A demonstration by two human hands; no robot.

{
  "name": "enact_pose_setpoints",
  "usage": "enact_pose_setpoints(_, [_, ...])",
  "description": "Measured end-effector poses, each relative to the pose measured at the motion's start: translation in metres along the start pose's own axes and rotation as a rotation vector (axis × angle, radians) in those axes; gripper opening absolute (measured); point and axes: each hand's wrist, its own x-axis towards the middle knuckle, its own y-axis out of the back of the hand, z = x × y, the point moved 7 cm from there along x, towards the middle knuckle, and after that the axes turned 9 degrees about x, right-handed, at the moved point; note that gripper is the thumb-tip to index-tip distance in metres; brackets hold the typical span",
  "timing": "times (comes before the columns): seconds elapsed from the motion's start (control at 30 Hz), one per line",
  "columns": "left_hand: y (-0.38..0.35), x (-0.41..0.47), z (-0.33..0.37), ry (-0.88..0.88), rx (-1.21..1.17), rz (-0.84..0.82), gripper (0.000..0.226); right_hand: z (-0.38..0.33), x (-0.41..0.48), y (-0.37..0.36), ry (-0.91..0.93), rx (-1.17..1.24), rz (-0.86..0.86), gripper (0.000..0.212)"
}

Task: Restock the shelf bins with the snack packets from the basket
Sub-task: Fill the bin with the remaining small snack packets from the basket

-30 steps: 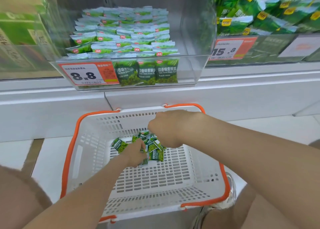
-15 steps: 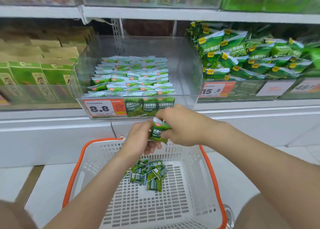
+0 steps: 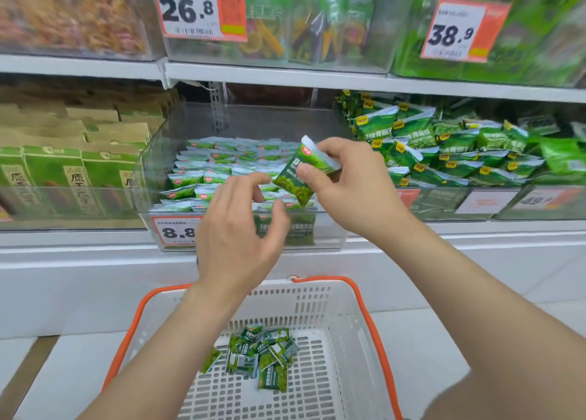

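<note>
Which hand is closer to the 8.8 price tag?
Left. The left hand covers the right edge of the 8.8 price tag in this view. The right hand is higher and further right, pinching a green packet over the bin.

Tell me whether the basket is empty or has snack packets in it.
Not empty. A small pile of green snack packets lies on the floor of the basket, toward its far side; the near floor is bare.
</note>
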Motion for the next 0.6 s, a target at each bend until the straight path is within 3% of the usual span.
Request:
enact_pose_setpoints(0.1, [-0.010,0.019,-0.003,-0.119,0.176,-0.037,0.014,0.009,0.025,0.001,0.046,-0.266,0.106,0.026])
enact_pose_setpoints(0.3, [-0.037,0.051,-0.020,-0.163,0.380,-0.304,0.021,0.035,0.078,-0.032,-0.057,-0.683,-0.038,0.017])
enact_pose_setpoints(0.5, [-0.069,0.054,-0.045,-0.136,0.396,-0.696,0.076,0.050,0.122,-0.053,-0.128,-0.946,-0.098,0.041])
enact_pose_setpoints(0.6, [-0.078,0.050,-0.052,-0.113,0.377,-0.831,0.083,0.061,0.141,-0.066,-0.128,-1.014,-0.148,0.044])
